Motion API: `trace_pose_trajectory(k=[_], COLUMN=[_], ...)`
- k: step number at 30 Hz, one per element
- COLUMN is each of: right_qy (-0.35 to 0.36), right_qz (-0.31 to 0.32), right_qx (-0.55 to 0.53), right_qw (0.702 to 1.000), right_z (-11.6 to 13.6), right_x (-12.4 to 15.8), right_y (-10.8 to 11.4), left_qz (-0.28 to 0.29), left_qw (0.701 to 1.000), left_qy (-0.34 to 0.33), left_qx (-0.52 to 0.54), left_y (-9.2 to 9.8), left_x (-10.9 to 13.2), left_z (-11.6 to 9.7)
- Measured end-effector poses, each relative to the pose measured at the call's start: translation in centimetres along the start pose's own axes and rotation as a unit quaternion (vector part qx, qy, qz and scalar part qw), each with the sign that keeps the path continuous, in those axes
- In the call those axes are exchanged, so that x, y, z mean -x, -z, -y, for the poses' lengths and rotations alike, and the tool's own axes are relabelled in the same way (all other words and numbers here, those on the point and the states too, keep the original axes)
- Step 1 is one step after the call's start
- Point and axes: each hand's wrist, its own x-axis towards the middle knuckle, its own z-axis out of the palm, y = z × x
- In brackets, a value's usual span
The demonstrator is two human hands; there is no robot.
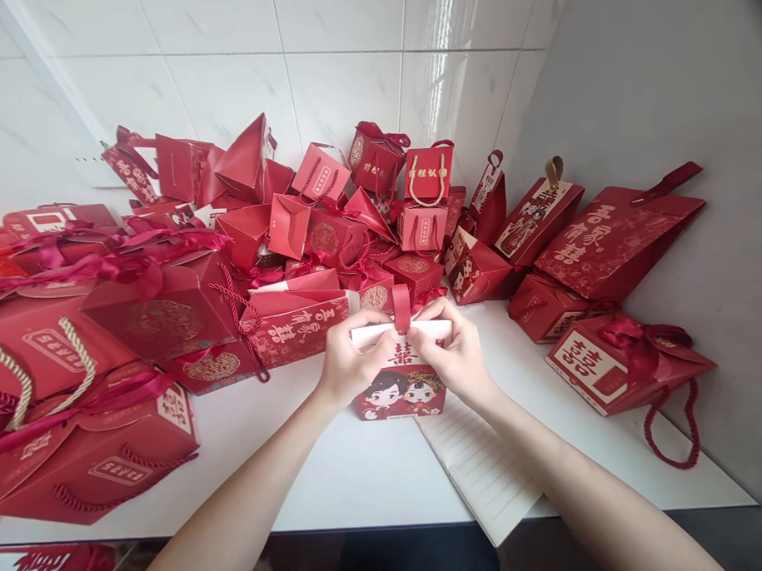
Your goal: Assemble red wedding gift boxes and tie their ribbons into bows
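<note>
Between my two hands stands a small red gift box (pixel 401 393) with two cartoon figures printed on its front and a white top edge. A red ribbon loop (pixel 401 306) rises from the middle of that edge. My left hand (pixel 357 353) pinches the left part of the top, its thumb lying on the front. Opposite it, my right hand (pixel 449 347) grips the right part the same way, thumb close to the loop. Both sets of fingers curl behind the top edge, where they are partly hidden. The box's underside rests on or just above the white table (pixel 312 471).
Many red gift boxes (pixel 157 310) are piled at the left and back. More boxes (pixel 623 235) stand at the right, one with a bow and rope handle (pixel 674 442). A lined notebook (pixel 487 473) overhangs the front edge. A tiled wall (pixel 342 87) closes the back.
</note>
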Motion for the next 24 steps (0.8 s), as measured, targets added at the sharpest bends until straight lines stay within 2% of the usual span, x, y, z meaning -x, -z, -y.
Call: trace_pose_trajectory(k=[6, 24], right_qy=[-0.015, 0.017], right_qz=[0.004, 0.053], right_qx=[-0.010, -0.014], right_qw=[1.000, 0.998], right_z=[0.03, -0.44], right_x=[0.00, -0.13], right_y=[-0.12, 0.82], left_qz=[0.000, 0.006], left_qw=[1.000, 1.000], left_qy=[-0.001, -0.030], left_qx=[-0.002, -0.004], left_y=[0.00, 0.02], left_x=[0.04, 0.05], left_z=[-0.06, 0.24])
